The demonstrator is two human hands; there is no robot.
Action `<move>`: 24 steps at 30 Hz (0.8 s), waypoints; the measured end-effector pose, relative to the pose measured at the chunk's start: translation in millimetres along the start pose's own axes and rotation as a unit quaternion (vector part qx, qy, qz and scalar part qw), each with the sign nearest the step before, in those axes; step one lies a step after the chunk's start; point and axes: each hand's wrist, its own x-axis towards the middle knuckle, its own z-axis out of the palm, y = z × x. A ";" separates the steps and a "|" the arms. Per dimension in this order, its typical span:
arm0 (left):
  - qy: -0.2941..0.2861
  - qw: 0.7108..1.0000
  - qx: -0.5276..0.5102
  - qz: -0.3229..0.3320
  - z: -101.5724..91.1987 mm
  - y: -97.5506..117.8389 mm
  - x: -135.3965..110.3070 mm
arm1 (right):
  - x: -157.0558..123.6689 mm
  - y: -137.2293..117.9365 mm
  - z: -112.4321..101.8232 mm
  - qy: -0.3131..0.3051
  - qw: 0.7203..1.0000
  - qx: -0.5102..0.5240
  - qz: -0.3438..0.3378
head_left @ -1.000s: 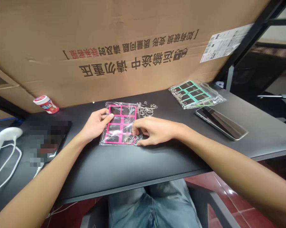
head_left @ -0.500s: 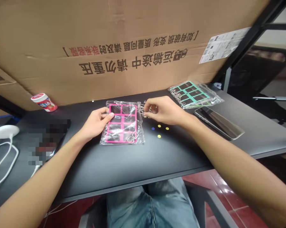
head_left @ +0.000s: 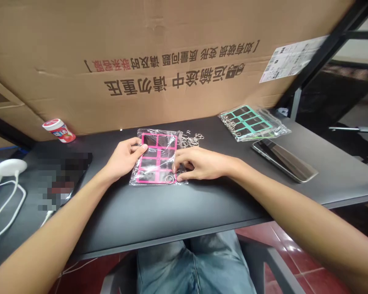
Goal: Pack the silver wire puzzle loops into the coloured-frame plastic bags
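A clear plastic bag with a pink grid frame (head_left: pixel 156 157) lies flat on the black desk (head_left: pixel 202 204). My left hand (head_left: pixel 124 158) rests on the bag's left edge, thumb on top, pinning it down. At the bag's lower right corner my right hand (head_left: pixel 199 164) has its fingers pinched together beside some metal key rings (head_left: pixel 170 179) that lie on the bag. What the fingertips hold is too small to make out. A loose pile of key rings (head_left: pixel 191 141) lies just behind my right hand.
A big cardboard sheet (head_left: pixel 171 61) stands along the desk's back. A second bag with a teal frame (head_left: pixel 251 122) and a phone (head_left: pixel 284 159) lie at the right. A small red-and-white container (head_left: pixel 59 130), a dark blurred item (head_left: pixel 64 177) and a white cable (head_left: pixel 6 204) are at the left.
My right hand went back to the loose ring pile half a second ago and has now returned to the bag's lower right corner. My left hand stayed in place.
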 end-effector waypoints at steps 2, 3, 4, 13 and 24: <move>-0.001 1.000 -0.006 -0.001 -0.5 -2.2 0.9 | -0.6 -0.4 -2.0 -0.008 1.000 -0.004 0.017; -0.001 1.000 -0.012 -0.003 -0.7 -3.4 1.3 | -1.1 -0.9 -3.2 -0.016 1.000 -0.004 0.022; -0.001 1.000 -0.017 -0.006 -0.8 -4.3 1.7 | -1.7 -1.6 -4.5 -0.024 0.999 -0.001 0.028; 0.017 0.999 -0.007 -0.026 -0.3 -1.4 1.3 | -3.8 -2.3 -6.4 -0.039 0.997 0.047 0.050; -0.001 0.999 -0.041 -0.008 -0.7 -3.9 1.5 | -4.6 -6.8 -6.8 -0.047 0.997 0.035 0.058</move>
